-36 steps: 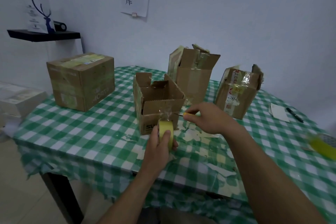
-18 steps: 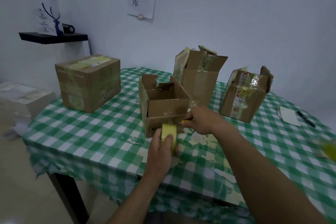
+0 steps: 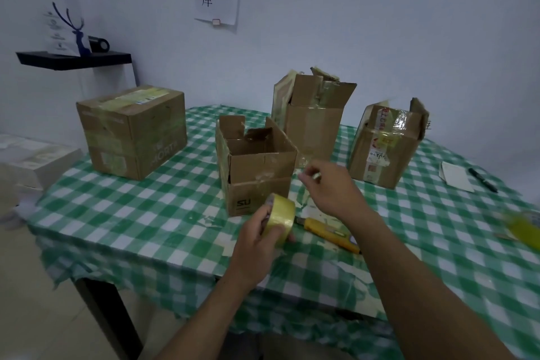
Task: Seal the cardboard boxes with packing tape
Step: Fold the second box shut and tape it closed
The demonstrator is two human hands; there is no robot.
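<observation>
Gripping the tape roll [image 3: 281,217] just in front of the open box [image 3: 257,166], left hand [image 3: 254,242] curls round it. Right hand [image 3: 331,188] pinches what looks like a loose tape end [image 3: 315,175], blurred. Box flaps up, unsealed. Risk: the strip could fold onto itself or the fingers before reaching the flaps. The knife [image 3: 327,231] on the surface [image 3: 146,213] under the right wrist could get knocked.
</observation>
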